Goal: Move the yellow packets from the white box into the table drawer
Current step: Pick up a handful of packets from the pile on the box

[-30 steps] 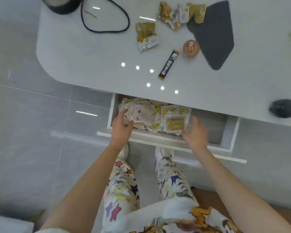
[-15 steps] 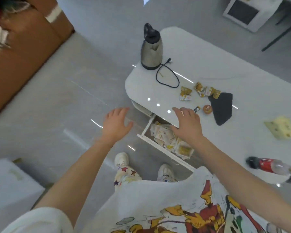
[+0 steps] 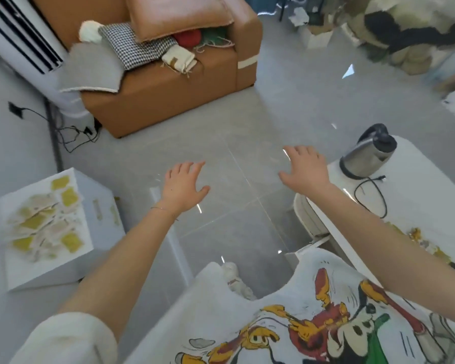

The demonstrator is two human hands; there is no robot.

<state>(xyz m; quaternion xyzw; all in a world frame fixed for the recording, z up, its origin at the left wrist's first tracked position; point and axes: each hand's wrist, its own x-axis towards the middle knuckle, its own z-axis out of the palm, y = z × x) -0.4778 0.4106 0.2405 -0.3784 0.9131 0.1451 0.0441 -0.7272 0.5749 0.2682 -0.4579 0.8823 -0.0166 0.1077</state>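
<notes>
a second ago both hands are down in the open drawer among packets already laid there; now they are out of it and the view has swung round to the white box (image 3: 100, 214), which stands on the floor at the left. the left hand (image 3: 184, 187) hangs over bare floor to the right of the box, well apart from it, fingers spread and holding nothing. the right hand (image 3: 306, 169) is farther right of the box again, also spread and empty, near the kettle (image 3: 365, 156) on the table (image 3: 426, 185). the remaining yellow packets (image 3: 45, 219) lie in a loose heap across the top of the box, blurred by the head turn. the drawer is on the far side from the box and i cannot make it out past the right forearm. so one load looks delivered and the person seems to be turning back for another; many packets are yet to move, and the next reach calls for the hands to travel left to the box
</notes>
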